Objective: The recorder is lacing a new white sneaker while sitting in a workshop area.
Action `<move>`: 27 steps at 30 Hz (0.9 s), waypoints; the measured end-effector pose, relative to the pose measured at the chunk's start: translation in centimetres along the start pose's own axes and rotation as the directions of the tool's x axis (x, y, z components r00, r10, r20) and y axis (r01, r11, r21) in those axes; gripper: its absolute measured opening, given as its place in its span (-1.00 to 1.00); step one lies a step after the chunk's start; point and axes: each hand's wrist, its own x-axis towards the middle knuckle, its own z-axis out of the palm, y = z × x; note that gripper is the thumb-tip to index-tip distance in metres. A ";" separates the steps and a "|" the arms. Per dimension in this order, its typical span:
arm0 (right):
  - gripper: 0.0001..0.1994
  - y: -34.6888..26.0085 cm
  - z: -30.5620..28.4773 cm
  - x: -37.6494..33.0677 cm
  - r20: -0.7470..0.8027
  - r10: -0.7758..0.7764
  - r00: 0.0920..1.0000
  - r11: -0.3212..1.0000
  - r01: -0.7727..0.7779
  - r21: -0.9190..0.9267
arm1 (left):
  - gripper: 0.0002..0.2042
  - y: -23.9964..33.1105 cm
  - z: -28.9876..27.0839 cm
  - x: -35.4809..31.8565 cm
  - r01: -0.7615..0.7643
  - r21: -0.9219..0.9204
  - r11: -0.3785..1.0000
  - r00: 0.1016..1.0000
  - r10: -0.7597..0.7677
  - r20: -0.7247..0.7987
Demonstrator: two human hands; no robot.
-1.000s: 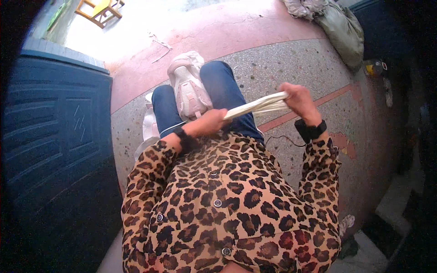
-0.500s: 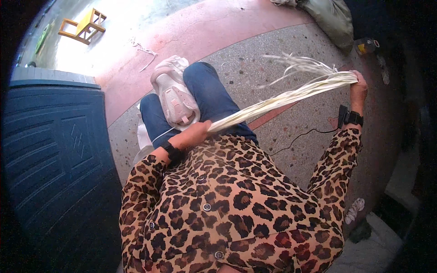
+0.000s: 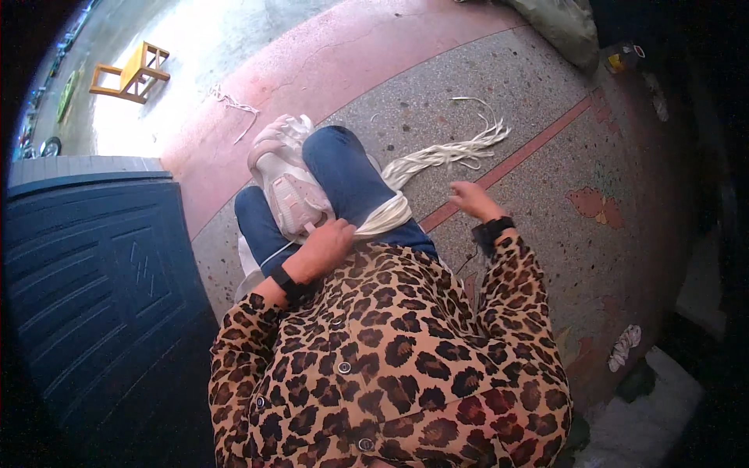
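Observation:
A thick bundle of white laces (image 3: pixel 390 214) lies across my right thigh and hangs past the knee, its loose ends (image 3: pixel 468 148) spread over the floor. My left hand (image 3: pixel 329 243) is closed on the near end of that bundle, close to my waist. Between my thighs rests a pink and white sneaker (image 3: pixel 292 199), just beyond the left hand. My right hand (image 3: pixel 476 201) is in the air to the right of the laces, apart from them, with nothing in it and its fingers loosely stretched.
A blue panelled door (image 3: pixel 101 265) stands close on my left. Ahead on the left is a small yellow wooden chair (image 3: pixel 133 74), with some white laces (image 3: pixel 238 109) on the floor near it. A greyish sack (image 3: pixel 558 27) sits far right, and a crumpled white bundle (image 3: pixel 624 347) lies near right.
My right hand has let go of the far end of the laces and come back toward my body. The stretched bundle has dropped over my right thigh. My left hand keeps its hold.

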 end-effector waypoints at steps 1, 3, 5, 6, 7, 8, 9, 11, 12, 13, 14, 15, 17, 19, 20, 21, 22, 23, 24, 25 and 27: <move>-0.59 -2.4 0.6 0.6 -0.073 -0.144 0.987 0.988 0.147 0.046 | -0.87 0.0 -0.2 0.0 0.036 -0.044 0.998 0.999 -0.036 0.010; -0.65 -7.5 0.7 1.6 -0.116 -0.286 0.951 0.943 0.301 0.143 | -0.83 0.0 -0.7 0.1 0.066 -0.110 0.992 0.997 -0.060 0.055; -0.69 -12.3 -0.3 2.5 -0.093 -0.314 0.945 0.916 0.327 0.232 | -0.85 -0.2 -1.4 0.1 0.088 -0.123 0.988 0.994 -0.096 -0.058; -0.71 -14.5 -1.0 2.9 -0.131 -0.405 0.905 0.856 0.425 0.293 | -0.86 -0.2 -1.7 0.1 0.142 -0.223 0.964 0.988 -0.153 -0.029; -0.73 -16.6 -1.6 3.3 -0.126 -0.423 0.897 0.841 0.441 0.315 | -0.88 -0.3 -2.2 0.1 0.204 -0.296 0.933 0.975 -0.219 -0.019; -0.75 -18.5 -2.0 3.7 -0.080 -0.407 0.910 0.861 0.411 0.300 | -0.88 -0.4 -2.6 0.0 0.290 -0.334 0.897 0.948 -0.317 -0.028; -0.76 -19.8 -2.7 4.1 -0.049 -0.434 0.899 0.856 0.429 0.290 | -0.87 -0.3 -3.0 -0.1 0.306 -0.425 0.852 0.943 -0.334 0.010; -0.78 -22.2 -3.2 4.6 -0.060 -0.550 0.833 0.779 0.537 0.323 | -0.84 -0.3 -3.7 -0.4 0.351 -0.529 0.773 0.912 -0.410 0.006; -0.80 -23.1 -3.2 4.7 0.071 -0.548 0.834 0.809 0.506 0.298 | -0.84 -0.4 -4.0 -0.6 0.384 -0.537 0.751 0.910 -0.405 0.085; -0.81 -23.8 -3.0 4.8 0.137 -0.580 0.803 0.797 0.524 0.300 | -0.85 -0.4 -4.3 -0.8 0.389 -0.539 0.747 0.912 -0.395 0.110; -0.81 -24.5 -2.8 4.7 0.145 -0.646 0.750 0.746 0.579 0.330 | -0.85 -0.5 -4.5 -0.9 0.387 -0.521 0.760 0.913 -0.394 0.104; -0.80 -25.0 -2.5 4.6 0.183 -0.660 0.729 0.739 0.585 0.335 | -0.85 -0.7 -4.7 -1.1 0.349 -0.506 0.789 0.932 -0.350 0.096; -0.80 -25.9 -1.8 4.5 0.285 -0.617 0.734 0.784 0.541 0.306 | -0.85 -1.0 -5.1 -1.4 0.265 -0.428 0.864 0.959 -0.281 0.026; -0.78 -26.7 -1.2 4.6 0.266 -0.661 0.702 0.747 0.582 0.321 | -0.86 -1.3 -5.5 -1.6 0.228 -0.405 0.886 0.958 -0.277 -0.068; -0.77 -27.1 -1.0 4.7 0.344 -0.591 0.730 0.801 0.480 0.357 | -0.85 -1.4 -5.8 -1.7 0.226 -0.560 0.797 0.950 -0.307 -0.053; -0.76 -27.4 -0.9 4.9 0.365 -0.560 0.744 0.814 0.412 0.410 | -0.84 -1.6 -6.2 -1.8 0.269 -0.674 0.688 0.925 -0.380 -0.019; -0.75 -27.8 -0.7 5.1 0.340 -0.571 0.747 0.786 0.377 0.491 | -0.84 -1.7 -6.6 -1.8 0.246 -0.749 0.615 0.903 -0.427 -0.054; -0.74 -28.0 -0.8 5.3 0.368 -0.568 0.736 0.807 0.410 0.424 | -0.80 -1.8 -7.1 -2.1 0.277 -0.750 0.600 0.894 -0.448 -0.029; -0.73 -28.2 -1.0 5.4 0.391 -0.560 0.730 0.822 0.432 0.371 | -0.76 -2.0 -7.5 -2.3 0.357 -0.762 0.541 0.885 -0.456 0.091; -0.73 -28.3 -1.1 5.4 0.363 -0.593 0.719 0.801 0.482 0.354 | -0.73 -1.9 -7.6 -2.6 0.394 -0.753 0.527 0.877 -0.461 0.136; -0.74 -28.4 -1.8 5.2 0.326 -0.657 0.680 0.754 0.588 0.294 | -0.73 -1.6 -7.6 -3.4 0.398 -0.707 0.584 0.874 -0.476 0.099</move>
